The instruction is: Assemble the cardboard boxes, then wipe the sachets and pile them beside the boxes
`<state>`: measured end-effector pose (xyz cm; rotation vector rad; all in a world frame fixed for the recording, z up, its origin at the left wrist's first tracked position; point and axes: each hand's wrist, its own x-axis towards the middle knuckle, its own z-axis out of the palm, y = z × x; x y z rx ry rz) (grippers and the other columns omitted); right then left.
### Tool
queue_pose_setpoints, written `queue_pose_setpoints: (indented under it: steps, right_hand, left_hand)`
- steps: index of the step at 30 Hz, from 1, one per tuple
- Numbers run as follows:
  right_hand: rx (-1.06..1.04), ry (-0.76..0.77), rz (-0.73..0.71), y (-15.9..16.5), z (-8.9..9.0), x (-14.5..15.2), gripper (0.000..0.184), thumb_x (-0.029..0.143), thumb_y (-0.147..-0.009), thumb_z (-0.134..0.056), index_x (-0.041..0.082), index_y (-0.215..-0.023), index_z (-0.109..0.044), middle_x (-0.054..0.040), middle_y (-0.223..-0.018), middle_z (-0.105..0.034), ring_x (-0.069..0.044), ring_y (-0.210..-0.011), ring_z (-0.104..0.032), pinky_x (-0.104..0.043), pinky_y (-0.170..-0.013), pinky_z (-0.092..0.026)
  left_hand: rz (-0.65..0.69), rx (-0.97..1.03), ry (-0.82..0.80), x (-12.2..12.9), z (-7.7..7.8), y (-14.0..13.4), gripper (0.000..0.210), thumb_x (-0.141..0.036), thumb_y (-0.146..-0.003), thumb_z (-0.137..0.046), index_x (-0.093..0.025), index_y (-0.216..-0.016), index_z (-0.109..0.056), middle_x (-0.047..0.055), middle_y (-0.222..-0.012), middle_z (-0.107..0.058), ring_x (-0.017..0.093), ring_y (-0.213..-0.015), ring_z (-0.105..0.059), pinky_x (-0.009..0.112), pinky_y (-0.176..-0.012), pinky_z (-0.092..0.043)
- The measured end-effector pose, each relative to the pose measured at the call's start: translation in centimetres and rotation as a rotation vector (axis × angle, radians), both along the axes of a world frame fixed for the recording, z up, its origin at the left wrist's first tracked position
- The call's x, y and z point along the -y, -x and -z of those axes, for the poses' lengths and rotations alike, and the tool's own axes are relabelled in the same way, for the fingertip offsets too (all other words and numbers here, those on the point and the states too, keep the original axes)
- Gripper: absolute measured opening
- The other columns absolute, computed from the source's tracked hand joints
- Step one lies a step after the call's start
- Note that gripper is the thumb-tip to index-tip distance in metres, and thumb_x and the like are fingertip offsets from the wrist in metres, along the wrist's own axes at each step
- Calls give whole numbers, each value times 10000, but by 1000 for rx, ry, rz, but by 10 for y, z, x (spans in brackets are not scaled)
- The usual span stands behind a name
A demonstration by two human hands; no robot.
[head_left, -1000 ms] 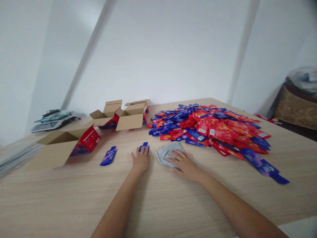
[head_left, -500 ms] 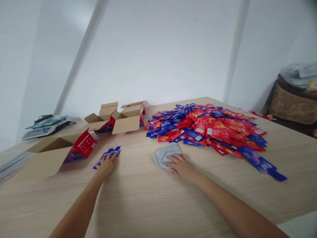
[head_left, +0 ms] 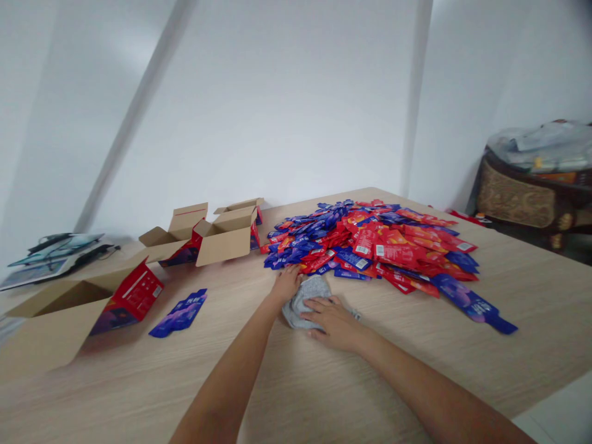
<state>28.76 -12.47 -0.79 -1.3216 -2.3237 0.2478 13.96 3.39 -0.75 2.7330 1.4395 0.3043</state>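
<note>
Your left hand [head_left: 287,285] reaches to the near edge of the pile of packets [head_left: 393,242], its fingertips over the blue and red packets there; the back of the hand hides the fingertips, so you cannot tell whether they pinch a packet or only touch one. Your right hand [head_left: 330,322] lies palm down with fingers spread, grasping nothing you can see, on a crumpled grey cloth [head_left: 315,287], covering much of it; what lies beneath the cloth, if anything, is hidden. The packets overlap so heavily that most show only a corner or a strip, and their print is too small to read. One long blue packet [head_left: 472,302] sticks out from the pile's right side. Left of your hands, blue packets [head_left: 179,314] lie overlapped on the table [head_left: 365,394], too merged to count surely. Beyond them stands a cardboard box [head_left: 132,295] with its flaps up, its near flap reaching the left edge of the view and its inside in shadow. More boxes [head_left: 226,237] stand behind, partly masking one another. The flat stack [head_left: 58,259] at far left is cut off, and the bags [head_left: 546,148] on the chair [head_left: 515,194] at right are blurred.
</note>
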Motion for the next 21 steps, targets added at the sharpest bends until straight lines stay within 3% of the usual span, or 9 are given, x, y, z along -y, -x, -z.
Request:
queue_pose_setpoints:
  steps: [2, 5, 10, 15, 18, 21]
  right_hand:
    - [1, -11, 35, -6, 2, -5, 361, 224, -829, -503, 286, -1172, -599, -31, -1274, -560, -224, -1159, -450, -401, -978, -327]
    - [-18, -28, 102, -16, 2, -13, 354, 102, -782, -475, 237, -1037, -679, -31, -1118, -644, -200, -1065, -494, -303, -918, -381]
    - [-92, -2, 381, -35, 0, -21, 289, 138, -756, -499, 244, -930, -704, -38, -967, -675, -194, -950, -563, -294, -851, -417]
    - [-412, -112, 535, -46, -8, -21, 277, 182, -816, -456, 201, -998, -665, -52, -974, -670, -185, -931, -579, -300, -844, -427]
    - [-448, -172, 370, -26, -8, -10, 290, 195, -836, -450, 202, -1051, -645, -55, -1030, -656, -181, -990, -553, -314, -894, -406]
    - [-285, -86, 138, 3, 0, 4, 328, 227, -879, -411, 218, -1133, -618, -63, -1135, -634, -187, -1091, -510, -345, -949, -361]
  left_hand:
    - [-78, -17, -31, 3, 5, -19, 468, -245, -887, -335, -165, -1344, -398, 112, -1402, -416, 242, -1290, -335, 421, -981, -333]
    - [-125, -58, -108, 13, 7, -23, 454, -205, -873, -334, -145, -1310, -438, 148, -1330, -474, 267, -1236, -377, 452, -956, -316]
    - [-168, -89, -105, 51, 0, -1, 403, -289, -879, -355, -237, -1249, -507, 118, -1125, -533, 247, -1059, -475, 396, -872, -339]
    - [-145, -21, -54, 109, -3, 8, 496, -498, -842, -411, -249, -1263, -494, 107, -1127, -497, 244, -1053, -445, 356, -869, -338]
    - [-102, 3, -38, 140, 0, 2, 499, -495, -837, -421, -222, -1245, -509, 116, -1180, -494, 263, -1093, -418, 373, -899, -321]
    - [-71, -16, 6, 153, 3, -2, 409, -308, -841, -437, -192, -1222, -528, 125, -1223, -510, 278, -1134, -404, 394, -929, -295]
